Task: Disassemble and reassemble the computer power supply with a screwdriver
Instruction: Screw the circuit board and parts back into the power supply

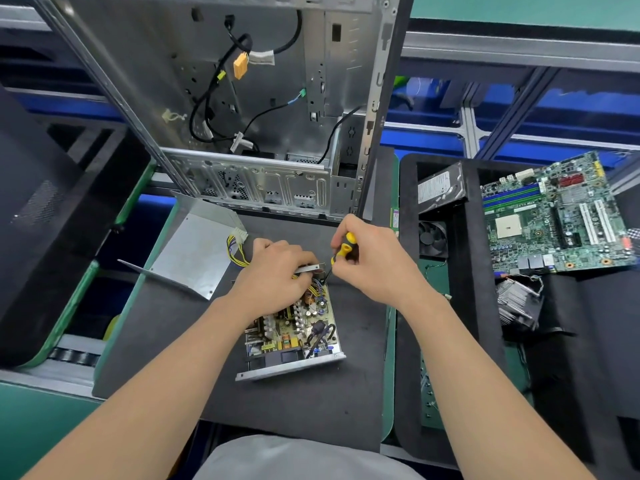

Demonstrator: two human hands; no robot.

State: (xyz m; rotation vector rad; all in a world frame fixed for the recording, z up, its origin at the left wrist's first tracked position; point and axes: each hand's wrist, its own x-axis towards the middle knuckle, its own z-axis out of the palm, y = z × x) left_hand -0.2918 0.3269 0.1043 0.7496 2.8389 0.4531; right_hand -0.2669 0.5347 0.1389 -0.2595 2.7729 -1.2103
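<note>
The opened power supply (294, 336) lies on the dark mat in front of me, its circuit board bare in the metal tray. My left hand (277, 275) grips the far edge of the unit, fingers curled over its metal wall and the yellow wires. My right hand (369, 259) holds a yellow-and-black screwdriver (343, 249), its tip pointing down at the far right corner of the board. The power supply's removed metal cover (197, 251) lies to the left with a white connector and yellow wires beside it.
An open computer case (249, 109) stands upright just beyond the mat. On the right, a black foam tray (467, 282) holds a hard drive (440, 188), a fan (433, 239), a motherboard (554, 216) and a heatsink (517, 303). A black panel (45, 216) leans at the left.
</note>
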